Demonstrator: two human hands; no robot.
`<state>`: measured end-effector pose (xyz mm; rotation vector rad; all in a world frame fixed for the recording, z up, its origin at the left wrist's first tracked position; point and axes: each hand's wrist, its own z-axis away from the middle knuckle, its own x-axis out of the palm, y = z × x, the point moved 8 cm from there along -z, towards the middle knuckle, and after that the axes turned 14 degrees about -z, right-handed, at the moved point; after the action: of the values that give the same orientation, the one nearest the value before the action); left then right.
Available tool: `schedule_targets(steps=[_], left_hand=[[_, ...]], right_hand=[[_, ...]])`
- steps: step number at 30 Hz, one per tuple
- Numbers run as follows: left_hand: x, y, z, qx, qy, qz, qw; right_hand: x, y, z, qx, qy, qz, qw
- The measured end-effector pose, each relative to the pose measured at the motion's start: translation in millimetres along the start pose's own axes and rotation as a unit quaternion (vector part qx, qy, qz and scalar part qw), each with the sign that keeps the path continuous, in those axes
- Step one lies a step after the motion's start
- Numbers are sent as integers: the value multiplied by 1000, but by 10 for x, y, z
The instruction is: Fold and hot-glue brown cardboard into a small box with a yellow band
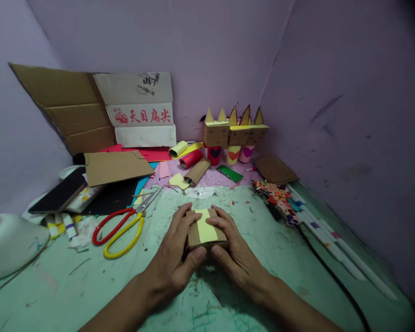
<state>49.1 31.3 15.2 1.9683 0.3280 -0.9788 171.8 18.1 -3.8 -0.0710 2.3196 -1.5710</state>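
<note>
Head view, small brown cardboard box (pixel 193 235): at near centre, right of red-and-yellow-handled metal scissors (pixel 139 210); on or just above the pale green tabletop (pixel 65 295), cannot tell which.
Pale yellow paper strip (pixel 206 228): flat across the box top, running near to far.
Box direction: one face toward the near edge; long axis unclear.
Left hand (pixel 175 251): fingers bent, slightly parted, clasping left side and top, thumb at near edge.
Right hand (pixel 238 251): clasping from the right likewise, some fingertips touching the strip.
Hidden: box sides and underside; near face dark.
Cut off: white rounded object (pixel 12 251), at left.
</note>
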Motion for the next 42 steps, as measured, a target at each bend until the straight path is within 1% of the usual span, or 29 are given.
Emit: schedule_targets(steps=[7,9,13,17,19,22,24,30,34,37,42], left_hand=[[-6,72,5,28,-22,-42,998],[-5,78,5,38,-19,-54,998],[-14,95,35,73,9,-81,994],[-7,95,77,86,7,-108,990],[-23,120,96,103,12,-120,987],[-17,140,114,120,1,-138,983],[-10,134,116,118,-7,-141,983],[-12,120,107,94,-3,-121,988],[-4,122,108,85,-2,-117,989],[-6,123,109,76,10,-111,991],[7,108,111,52,34,-101,993]], right_hand=[[-10,8,30,-12,8,-13,1000],[-10,2,34,-14,7,-14,1000],[-4,-10,47,-20,1,-16,1000],[-13,-23,54,-23,1,-8,1000],[-18,-46,55,-30,-3,-3,1000],[-17,-70,62,-36,-15,2,999],[-18,-63,69,-31,-18,3,999],[-12,-51,75,-23,-19,-6,1000],[-1,-35,75,-1,-23,-13,1000],[0,-29,82,9,-18,-21,1000],[11,-46,78,-3,-14,-9,1000]])
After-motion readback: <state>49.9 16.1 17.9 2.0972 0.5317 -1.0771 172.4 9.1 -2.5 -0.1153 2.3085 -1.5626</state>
